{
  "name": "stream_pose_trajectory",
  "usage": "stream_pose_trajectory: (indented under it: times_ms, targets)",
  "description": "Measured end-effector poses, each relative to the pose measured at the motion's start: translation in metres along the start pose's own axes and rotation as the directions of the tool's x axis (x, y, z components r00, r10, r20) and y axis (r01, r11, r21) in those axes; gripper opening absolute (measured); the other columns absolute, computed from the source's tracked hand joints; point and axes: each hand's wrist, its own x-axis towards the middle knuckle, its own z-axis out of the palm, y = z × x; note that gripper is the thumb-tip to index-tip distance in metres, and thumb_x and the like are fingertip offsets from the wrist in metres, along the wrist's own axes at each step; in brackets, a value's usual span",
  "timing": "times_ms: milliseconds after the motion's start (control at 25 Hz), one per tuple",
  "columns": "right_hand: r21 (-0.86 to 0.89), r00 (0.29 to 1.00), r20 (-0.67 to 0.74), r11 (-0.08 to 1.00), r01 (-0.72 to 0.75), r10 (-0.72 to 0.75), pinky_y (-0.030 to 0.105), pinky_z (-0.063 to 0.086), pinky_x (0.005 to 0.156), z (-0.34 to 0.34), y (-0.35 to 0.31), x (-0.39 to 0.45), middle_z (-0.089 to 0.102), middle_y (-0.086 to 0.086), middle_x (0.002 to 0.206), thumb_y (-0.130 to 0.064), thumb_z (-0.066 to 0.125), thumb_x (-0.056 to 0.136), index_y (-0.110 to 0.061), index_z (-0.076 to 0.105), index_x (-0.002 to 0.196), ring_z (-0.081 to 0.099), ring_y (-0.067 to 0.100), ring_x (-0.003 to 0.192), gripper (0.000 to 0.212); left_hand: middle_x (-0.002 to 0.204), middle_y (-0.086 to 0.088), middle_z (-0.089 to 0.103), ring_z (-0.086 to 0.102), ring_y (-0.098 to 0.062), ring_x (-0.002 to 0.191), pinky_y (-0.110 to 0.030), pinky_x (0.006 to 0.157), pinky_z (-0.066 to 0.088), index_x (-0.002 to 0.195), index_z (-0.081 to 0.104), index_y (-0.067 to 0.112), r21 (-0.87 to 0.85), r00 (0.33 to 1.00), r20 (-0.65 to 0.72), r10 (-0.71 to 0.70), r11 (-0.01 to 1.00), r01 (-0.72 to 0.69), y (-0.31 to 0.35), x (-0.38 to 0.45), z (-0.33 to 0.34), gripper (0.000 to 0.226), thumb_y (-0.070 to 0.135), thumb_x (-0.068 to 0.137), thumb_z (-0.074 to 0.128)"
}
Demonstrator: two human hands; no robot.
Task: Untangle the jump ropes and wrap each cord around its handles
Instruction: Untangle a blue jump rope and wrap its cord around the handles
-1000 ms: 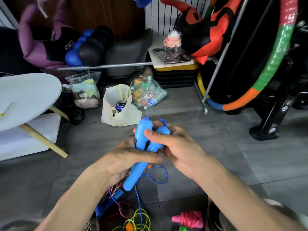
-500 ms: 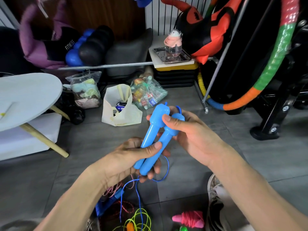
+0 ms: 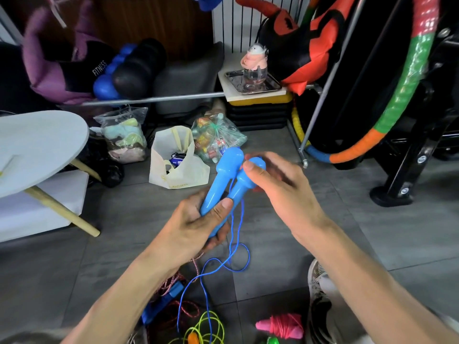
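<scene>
Two light blue jump rope handles [image 3: 224, 177] are held side by side in front of me, tilted with their knobbed ends up. My left hand [image 3: 196, 225] grips their lower ends. My right hand [image 3: 278, 184] pinches the knob of the right handle. The thin blue cord [image 3: 232, 254] hangs loose from the handles and loops down to the floor. Below lie a red-and-white twisted rope [image 3: 173, 284] with a dark blue handle [image 3: 161, 304], a yellow-green cord [image 3: 206, 328], and a pink rope [image 3: 283, 326] wound round its handles.
A round white table [image 3: 37, 147] with wooden legs stands at the left. A white bag [image 3: 173, 160] and clear plastic bags [image 3: 218, 140] sit on the grey tiled floor ahead. A metal rack, a striped hoop [image 3: 397, 103] and a black stand are at the right. My shoe [image 3: 320, 289] is lower right.
Both hands have lifted the blue handles up and to the right and brought them parallel. More blue cord now hangs free below the handles.
</scene>
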Motion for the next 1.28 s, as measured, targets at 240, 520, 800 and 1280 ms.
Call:
stream_pose_trajectory:
  times_ms: [240, 520, 800, 1280]
  targets:
    - [0.299, 0.986, 0.084, 0.940, -0.164, 0.145, 0.047, 0.058, 0.086, 0.001, 0.000, 0.000, 0.069, 0.015, 0.090, -0.006, 0.068, 0.086, 0.004, 0.069, 0.099, 0.066, 0.026, 0.088, 0.016, 0.058, -0.008, 0.055, 0.039, -0.018, 0.044, -0.020, 0.041, 0.030, 0.100, 0.056, 0.018, 0.011, 1.000, 0.023, -0.001, 1.000, 0.000, 0.001, 0.000, 0.001, 0.024, 0.040, 0.090, 0.053]
    - [0.431, 0.974, 0.193, 0.881, -0.194, 0.120, 0.039, 0.056, 0.083, 0.002, 0.000, -0.002, 0.070, 0.022, 0.101, -0.011, 0.068, 0.085, 0.000, 0.068, 0.106, 0.068, 0.026, 0.090, 0.024, 0.057, -0.010, 0.050, 0.033, -0.016, 0.043, -0.017, 0.040, 0.023, 0.089, 0.055, 0.006, -0.146, 0.994, 0.035, -0.102, 0.984, 0.106, 0.000, -0.001, -0.006, 0.037, 0.041, 0.087, 0.066]
    - [-0.079, 0.796, 0.526, 0.949, -0.306, 0.300, 0.041, 0.047, 0.096, 0.017, 0.013, -0.014, 0.069, 0.006, 0.080, -0.013, 0.065, 0.090, -0.008, 0.068, 0.101, 0.065, 0.025, 0.083, 0.013, 0.052, -0.003, 0.040, 0.024, -0.009, 0.035, -0.019, 0.042, 0.006, 0.106, 0.055, -0.003, -0.416, 0.987, -0.027, -0.157, 0.900, 0.132, 0.007, 0.004, -0.016, 0.046, 0.037, 0.085, 0.061]
    - [-0.501, 0.854, 0.489, 0.743, 0.443, -0.180, 0.016, 0.036, 0.058, -0.045, -0.023, 0.003, 0.060, -0.012, 0.070, -0.021, 0.067, 0.089, -0.023, 0.074, 0.090, 0.053, 0.005, 0.062, 0.007, 0.052, 0.007, 0.045, 0.032, -0.008, 0.043, -0.019, 0.042, 0.027, 0.074, 0.059, 0.017, 0.395, 0.985, -0.172, -0.001, 0.916, 0.070, -0.005, 0.001, -0.021, 0.020, 0.027, 0.091, 0.064]
